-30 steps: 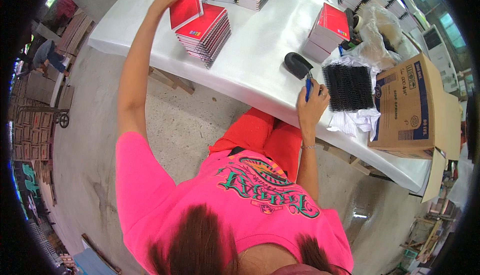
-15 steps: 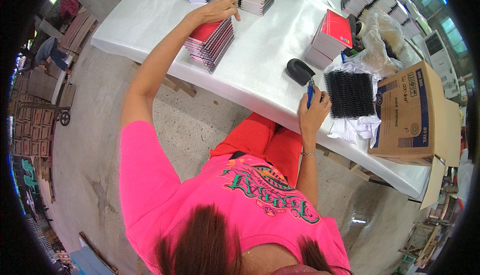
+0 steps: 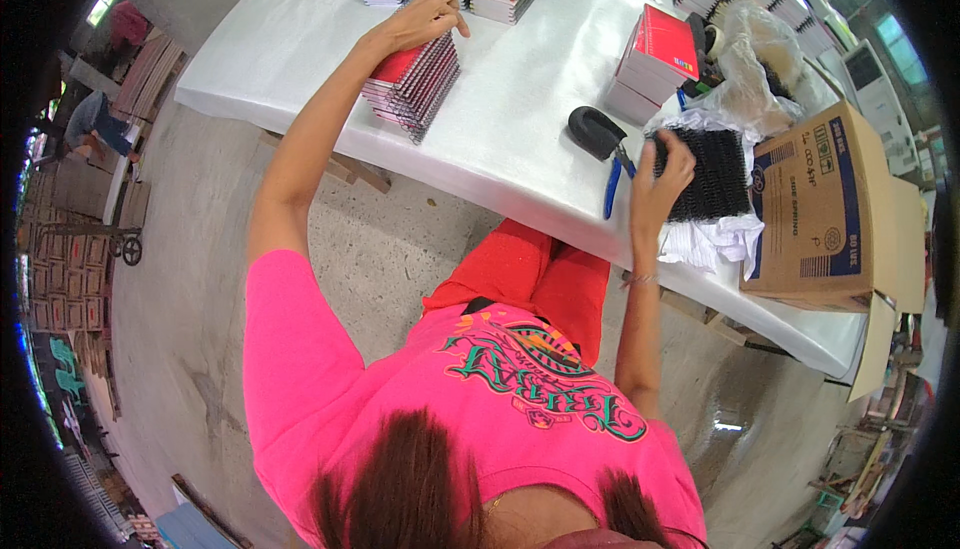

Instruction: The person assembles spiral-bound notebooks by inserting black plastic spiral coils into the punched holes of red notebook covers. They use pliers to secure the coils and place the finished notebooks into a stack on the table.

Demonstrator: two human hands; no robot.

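Left hand [image 3: 425,17]: laid over the stack of red notebooks [image 3: 412,87] near the table's edge; fingers loosely bent, reaching past the top cover; whether anything is gripped cannot be told.

Right hand [image 3: 662,174]: placed at the near side of the black coils [image 3: 716,174]; thumb and forefinger parted; whether a coil is pinched cannot be told.

Blue-handled pliers [image 3: 612,187]: released since a moment ago, now lying on the white table [image 3: 520,114] beside a black rounded object [image 3: 594,132]; the right hand is thereby freed for the coils.

Coils: spread on crumpled white material [image 3: 692,245], left of the cardboard box [image 3: 812,211].
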